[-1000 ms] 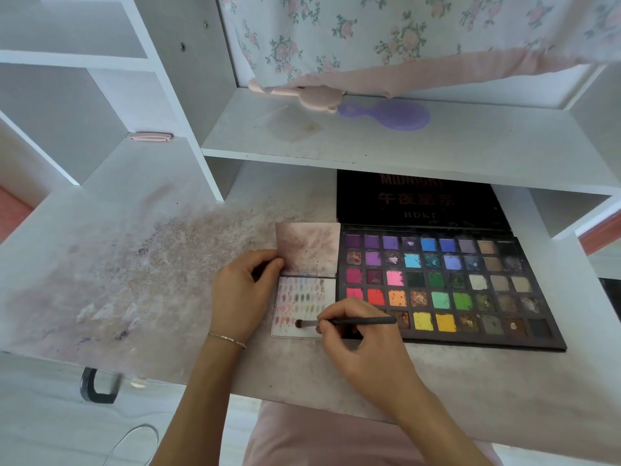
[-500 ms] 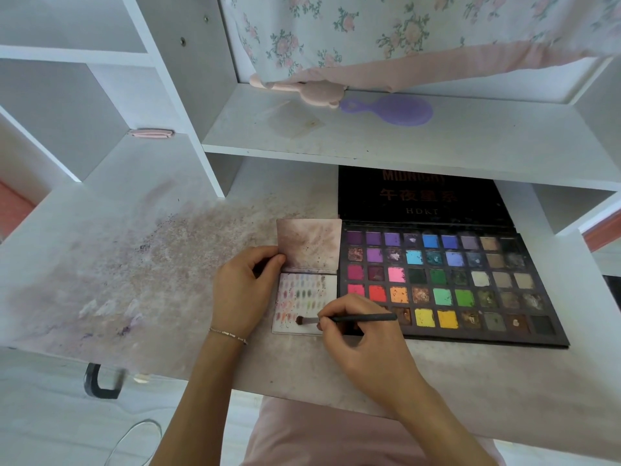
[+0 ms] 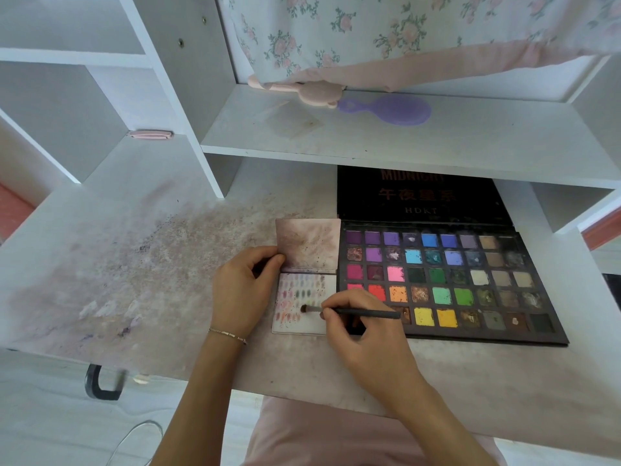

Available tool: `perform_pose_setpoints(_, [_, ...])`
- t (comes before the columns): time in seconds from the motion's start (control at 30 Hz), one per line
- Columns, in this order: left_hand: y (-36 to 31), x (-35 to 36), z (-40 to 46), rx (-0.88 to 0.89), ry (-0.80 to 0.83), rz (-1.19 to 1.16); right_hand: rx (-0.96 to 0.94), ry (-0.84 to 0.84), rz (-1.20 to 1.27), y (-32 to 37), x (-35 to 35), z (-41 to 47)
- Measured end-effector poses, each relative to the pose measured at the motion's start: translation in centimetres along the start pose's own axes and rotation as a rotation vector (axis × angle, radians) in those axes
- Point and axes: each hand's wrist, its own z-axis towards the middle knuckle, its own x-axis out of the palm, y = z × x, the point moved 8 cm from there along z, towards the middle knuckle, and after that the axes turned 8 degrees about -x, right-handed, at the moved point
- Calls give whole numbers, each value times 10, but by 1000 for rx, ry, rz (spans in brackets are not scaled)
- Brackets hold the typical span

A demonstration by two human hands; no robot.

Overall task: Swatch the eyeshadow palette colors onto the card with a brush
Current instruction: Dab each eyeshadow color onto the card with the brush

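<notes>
A large black eyeshadow palette (image 3: 447, 284) lies open on the desk, with several rows of coloured pans and its lid propped back under the shelf. Left of it lies a small white card (image 3: 302, 322) covered with rows of swatches, with a stained flap standing behind it. My right hand (image 3: 366, 334) pinches a thin black brush (image 3: 363, 312), and its bristle tip touches the middle of the card. My left hand (image 3: 243, 287) grips the card's left edge, thumb against the flap's lower left corner.
The white desk top (image 3: 134, 270) is smeared with powder to the left. A shelf (image 3: 403, 142) just above the palette carries a purple hand mirror (image 3: 393, 111) and a pink one (image 3: 312, 92). A floral curtain (image 3: 386, 31) hangs behind. A black hook (image 3: 100, 385) sits under the desk's front edge.
The brush tip has crept slightly up on the card. The left hand keeps its hold.
</notes>
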Motion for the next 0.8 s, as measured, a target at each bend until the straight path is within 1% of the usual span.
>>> perform_pose_setpoints(0.13, [0,0,0,-10,5,1,-13,-145,155,0,-13,0])
perform_pose_setpoints(0.27, [0,-1,0,-21,9,-1,-45,-215,189,0,-22,-3])
perform_pose_setpoints(0.4, [0,-1,0,-23,9,5,-26,-254,160,-7,-37,-10])
perform_pose_setpoints(0.53, [2,0,0,-42,6,25,-33,-339,67,-13,-68,-20])
perform_pose_setpoints(0.67, [5,3,1,-92,-23,49,62,-447,11,-31,-105,-34])
perform_pose_setpoints(0.8, [2,5,-1,-86,-66,109,159,-505,-98,-47,-137,-51])
